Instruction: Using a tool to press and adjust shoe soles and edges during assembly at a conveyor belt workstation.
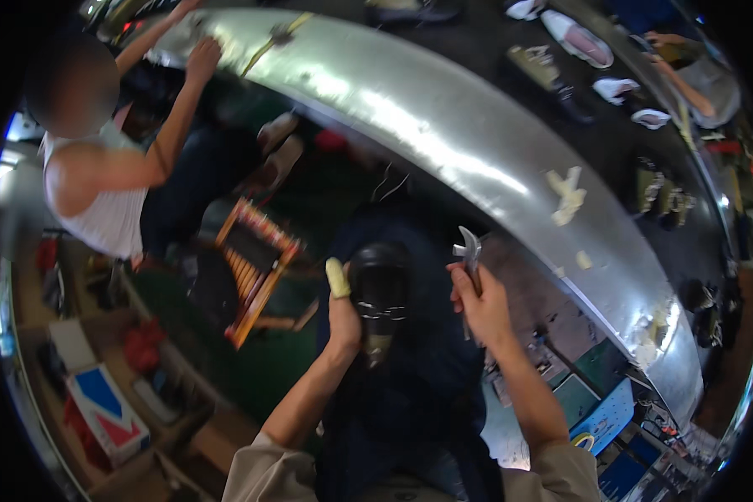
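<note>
The right hand (481, 305) is clenched around a small metal tool (470, 251), its head poking up above the fingers. The left hand (343, 314), one fingertip capped, grips a black shoe (378, 293) held over the lap. The shoe looks light and pliable, best gripped round its body. Beyond runs a long shiny metal table (443, 125).

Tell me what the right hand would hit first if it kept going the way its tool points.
The right hand holds a small metal tool pointing up and away. Straight on, it would probably first meet the long shiny metal bench, though depth is unclear.
</note>
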Demonstrator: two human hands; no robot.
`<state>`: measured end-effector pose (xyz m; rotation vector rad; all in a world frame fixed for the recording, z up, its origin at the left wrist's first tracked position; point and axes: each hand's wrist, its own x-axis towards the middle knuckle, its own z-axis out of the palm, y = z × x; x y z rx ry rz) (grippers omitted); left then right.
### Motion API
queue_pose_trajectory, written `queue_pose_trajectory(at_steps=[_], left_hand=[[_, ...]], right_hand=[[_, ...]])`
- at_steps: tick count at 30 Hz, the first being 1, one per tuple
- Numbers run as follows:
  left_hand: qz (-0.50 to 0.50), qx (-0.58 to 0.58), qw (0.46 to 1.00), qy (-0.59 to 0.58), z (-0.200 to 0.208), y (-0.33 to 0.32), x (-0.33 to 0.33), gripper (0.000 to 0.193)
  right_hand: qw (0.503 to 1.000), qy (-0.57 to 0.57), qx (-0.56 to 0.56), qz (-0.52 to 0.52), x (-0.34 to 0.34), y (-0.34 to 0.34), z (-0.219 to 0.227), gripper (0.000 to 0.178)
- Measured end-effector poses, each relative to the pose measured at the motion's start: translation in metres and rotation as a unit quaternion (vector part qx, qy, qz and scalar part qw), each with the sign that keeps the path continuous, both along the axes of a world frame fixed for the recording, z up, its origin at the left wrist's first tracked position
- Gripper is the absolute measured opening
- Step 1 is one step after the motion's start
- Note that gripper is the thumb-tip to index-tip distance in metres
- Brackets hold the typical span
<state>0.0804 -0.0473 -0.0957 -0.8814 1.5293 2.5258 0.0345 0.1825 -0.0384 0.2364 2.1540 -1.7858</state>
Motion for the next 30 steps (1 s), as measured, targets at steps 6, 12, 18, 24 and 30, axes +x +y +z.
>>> queue_pose_trajectory(at_steps=[6,12,18,24,30], left_hand=[[-0.034,0.0,0.995,0.093,0.025,0.013,-0.027,0.044],[-0.149,-0.205,0.96,0.117,0.039,0.014,-0.005,0.053],[-0.197,-0.213,0.952,0.102,0.035,0.002,-0.004,0.049],[-0.205,-0.177,0.949,0.159,0.033,0.005,-0.002,0.051],[-0.191,-0.205,0.948,0.149,0.045,0.011,0.004,0.055]], right_hand=[[0.996,0.033,-0.021,0.082,0.0,-0.033,-0.001,0.045],[0.968,0.117,0.176,0.132,-0.001,-0.041,0.011,0.044],[0.955,0.203,0.179,0.118,-0.001,-0.039,0.001,0.027],[0.91,0.327,0.228,0.112,-0.011,-0.045,0.007,0.02],[0.992,-0.035,0.016,0.121,0.013,-0.008,0.05,0.025]])
